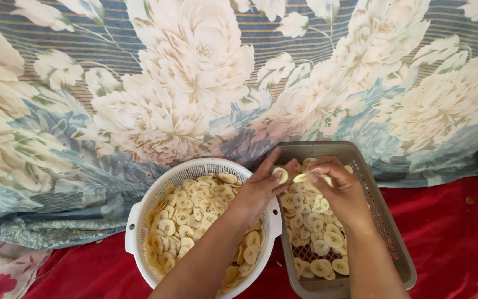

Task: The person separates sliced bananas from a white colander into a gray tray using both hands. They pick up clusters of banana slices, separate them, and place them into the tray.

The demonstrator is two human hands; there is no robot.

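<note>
Head view: your left hand [258, 191] pinches one banana slice [281, 175] and your right hand [341, 194] grips another over the grey tray [396, 243]'s far end; lay them flat, unstacked, beside the white colander [139, 221].

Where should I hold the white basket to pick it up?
By the flat handle sticking out of the white basket on its left rim, coming from the left. A matching one seems to sit opposite, beside the left hand, so use both hands.
</note>
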